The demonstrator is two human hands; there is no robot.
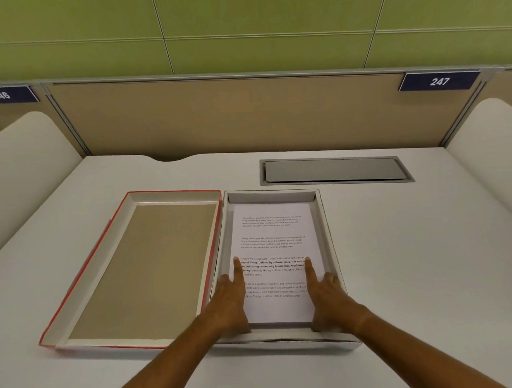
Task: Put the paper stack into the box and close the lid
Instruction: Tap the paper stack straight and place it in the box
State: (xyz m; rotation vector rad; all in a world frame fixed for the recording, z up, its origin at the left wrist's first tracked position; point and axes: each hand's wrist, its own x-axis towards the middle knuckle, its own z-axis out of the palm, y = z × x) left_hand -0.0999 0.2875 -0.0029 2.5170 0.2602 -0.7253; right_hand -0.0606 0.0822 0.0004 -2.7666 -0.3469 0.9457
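Observation:
A white paper stack [272, 231] with printed text lies flat inside an open white box [327, 220] at the middle of the desk. My left hand [231, 299] rests on the stack's left side, index finger stretched forward. Over on the stack's right side my right hand [325, 293] lies the same way, its index finger pointing ahead. Both hands press on the paper near the box's front wall. The lid [141, 270], red-edged with a brown inside, lies upside down directly left of the box, touching it.
A grey metal cable hatch [335, 170] is set into the desk behind the box. Beige partitions enclose the desk at the back and both sides, with number plates 246 [1, 94] and 247 [439, 81].

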